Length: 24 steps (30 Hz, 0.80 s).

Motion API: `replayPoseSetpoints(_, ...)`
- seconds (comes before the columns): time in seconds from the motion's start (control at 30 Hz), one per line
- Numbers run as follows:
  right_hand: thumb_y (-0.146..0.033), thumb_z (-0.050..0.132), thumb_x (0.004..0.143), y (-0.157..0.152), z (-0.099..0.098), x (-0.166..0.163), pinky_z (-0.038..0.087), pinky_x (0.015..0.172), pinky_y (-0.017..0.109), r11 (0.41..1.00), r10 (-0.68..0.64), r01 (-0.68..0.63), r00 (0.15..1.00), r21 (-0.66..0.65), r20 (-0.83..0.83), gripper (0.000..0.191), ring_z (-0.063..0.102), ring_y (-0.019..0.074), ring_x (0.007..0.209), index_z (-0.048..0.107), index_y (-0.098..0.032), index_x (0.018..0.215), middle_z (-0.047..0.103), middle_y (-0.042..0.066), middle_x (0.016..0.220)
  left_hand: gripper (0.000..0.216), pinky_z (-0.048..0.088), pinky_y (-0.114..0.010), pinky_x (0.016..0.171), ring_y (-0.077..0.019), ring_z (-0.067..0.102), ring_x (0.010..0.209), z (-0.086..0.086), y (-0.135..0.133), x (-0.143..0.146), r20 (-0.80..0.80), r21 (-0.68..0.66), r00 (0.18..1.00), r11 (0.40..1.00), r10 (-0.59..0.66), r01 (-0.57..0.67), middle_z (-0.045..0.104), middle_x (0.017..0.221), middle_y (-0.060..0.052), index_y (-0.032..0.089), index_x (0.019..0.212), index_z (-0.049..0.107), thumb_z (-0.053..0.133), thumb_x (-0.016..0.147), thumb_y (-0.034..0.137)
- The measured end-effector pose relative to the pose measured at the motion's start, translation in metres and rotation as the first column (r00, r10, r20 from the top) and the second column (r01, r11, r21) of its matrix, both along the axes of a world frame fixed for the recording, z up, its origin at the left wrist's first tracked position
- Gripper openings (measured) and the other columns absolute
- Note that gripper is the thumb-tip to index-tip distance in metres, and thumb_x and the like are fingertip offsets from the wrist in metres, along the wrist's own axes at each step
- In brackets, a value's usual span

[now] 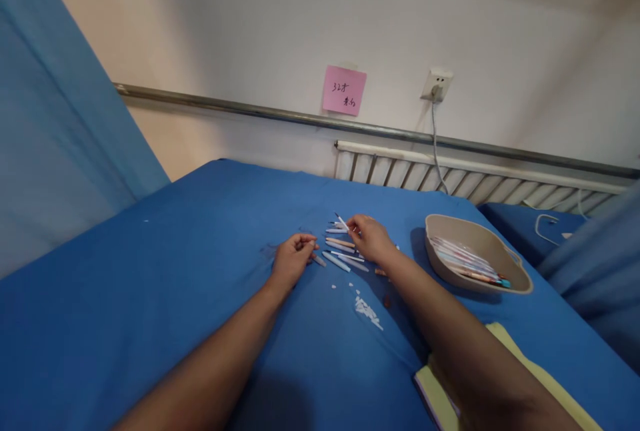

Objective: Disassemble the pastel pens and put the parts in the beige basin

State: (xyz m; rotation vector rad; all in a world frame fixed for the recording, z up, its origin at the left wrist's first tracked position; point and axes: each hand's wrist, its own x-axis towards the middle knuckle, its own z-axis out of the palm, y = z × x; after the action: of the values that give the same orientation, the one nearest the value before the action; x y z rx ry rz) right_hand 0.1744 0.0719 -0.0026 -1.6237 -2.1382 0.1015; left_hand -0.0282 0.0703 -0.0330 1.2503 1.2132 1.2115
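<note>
My right hand (371, 238) is closed in a pinch on a slim white pen part (341, 220) with a dark tip, over the far end of a group of pens. To its left, my left hand (294, 259) has its fingertips pressed together; whatever they hold is too small to make out. A short greyish pen piece (319, 260) shows just by those fingertips. Between and below the hands, several pale blue, white and peach pens (337, 262) lie roughly side by side on the blue cloth (200, 284). Part of the group is hidden behind my right hand.
Nearer me lies a small pile of white bits (367, 310). A beige basket (520, 279) with several wrapped pens stands at the right. Under my right forearm is a yellow item (436, 396). Behind are a radiator (390, 168), a pink note (344, 90) and a plugged socket (437, 83).
</note>
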Motion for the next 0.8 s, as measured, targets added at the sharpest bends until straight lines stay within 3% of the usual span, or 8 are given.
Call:
replayPoseSetpoints(0.1,-0.024,0.053,0.080,-0.024,0.003,0.007,0.043,0.066,0.025,0.999,-0.020,0.034,0.890,0.024,-0.455,0.013,0.059,0.0139,0.072,0.057,-0.020,0.092,0.063,0.001,0.080,0.031,0.044,-0.021,0.050,-0.0113,0.058,0.053,0.003,0.002,-0.004,-0.005,0.014,1.000,1.000,0.026,-0.026,0.068,0.070,-0.003,0.015,0.081,0.063,0.065,0.063,0.039)
replayPoseSetpoints(0.2,-0.031,0.056,0.078,-0.056,0.002,0.010,0.045,0.059,0.024,1.000,-0.024,0.027,0.606,-0.010,-0.795,0.015,0.058,0.0130,0.064,0.053,-0.020,0.088,0.059,-0.001,0.072,0.034,0.045,-0.021,0.051,-0.0109,0.058,0.055,0.007,0.005,-0.009,-0.019,0.039,0.998,0.997,0.067,-0.066,0.068,0.075,-0.004,0.014,0.085,0.062,0.064,0.064,0.040)
replayPoseSetpoints(0.27,-0.035,0.059,0.075,-0.078,-0.001,0.011,0.046,0.057,0.024,0.997,-0.069,0.051,0.424,-0.053,-0.903,0.020,0.057,0.0129,0.063,0.053,-0.020,0.087,0.057,-0.002,0.070,0.035,0.045,-0.021,0.053,-0.0108,0.058,0.057,0.009,0.008,-0.014,-0.037,0.060,0.995,0.994,0.093,-0.090,0.068,0.078,-0.005,0.014,0.087,0.062,0.064,0.064,0.040)
replayPoseSetpoints(0.37,-0.041,0.064,0.071,-0.102,-0.009,0.011,0.042,0.044,0.021,0.984,-0.173,0.077,0.273,-0.158,-0.946,0.029,0.055,0.0134,0.060,0.054,-0.019,0.087,0.055,-0.001,0.068,0.036,0.046,-0.023,0.055,-0.0119,0.059,0.060,0.011,0.011,-0.020,-0.081,0.092,0.989,0.989,0.122,-0.115,0.068,0.081,-0.007,0.013,0.091,0.062,0.062,0.066,0.040)
replayPoseSetpoints(0.5,-0.043,0.068,0.066,-0.109,-0.018,0.012,0.034,0.035,0.016,0.975,-0.215,-0.010,0.225,-0.223,-0.951,0.033,0.051,0.0122,0.059,0.055,-0.019,0.084,0.053,-0.002,0.066,0.035,0.048,-0.027,0.064,-0.0157,0.062,0.067,0.011,0.014,-0.027,-0.172,0.123,0.978,0.988,0.116,-0.096,0.069,0.082,-0.006,0.014,0.089,0.065,0.064,0.064,0.039)
replayPoseSetpoints(0.6,-0.045,0.068,0.064,-0.105,-0.020,0.013,0.032,0.035,0.015,0.969,-0.225,-0.051,0.238,-0.244,-0.945,0.034,0.049,0.0109,0.057,0.056,-0.019,0.083,0.052,-0.003,0.063,0.032,0.047,-0.033,0.075,-0.0207,0.063,0.077,0.010,0.013,-0.029,-0.352,0.147,0.936,0.988,0.008,0.047,0.070,0.085,-0.006,0.017,0.085,0.069,0.068,0.060,0.036)
replayPoseSetpoints(0.7,-0.047,0.068,0.064,-0.100,-0.022,0.015,0.030,0.033,0.015,0.957,-0.256,-0.067,0.267,-0.283,-0.929,0.036,0.048,0.0112,0.055,0.057,-0.018,0.083,0.051,-0.003,0.060,0.031,0.042,-0.038,0.089,-0.0239,0.061,0.094,0.008,0.010,-0.029,-0.661,0.201,0.742,0.926,-0.114,0.321,0.068,0.100,-0.006,0.020,0.094,0.068,0.063,0.067,0.034)
replayPoseSetpoints(0.8,-0.046,0.067,0.064,-0.098,-0.022,0.017,0.030,0.033,0.015,0.954,-0.260,-0.073,0.280,-0.290,-0.924,0.036,0.048,0.0113,0.054,0.058,-0.018,0.083,0.051,-0.003,0.060,0.027,0.035,-0.039,0.097,-0.0244,0.056,0.104,0.005,0.008,-0.029,-0.817,0.219,0.567,0.855,-0.102,0.469,0.066,0.107,-0.006,0.022,0.097,0.066,0.059,0.072,0.031)
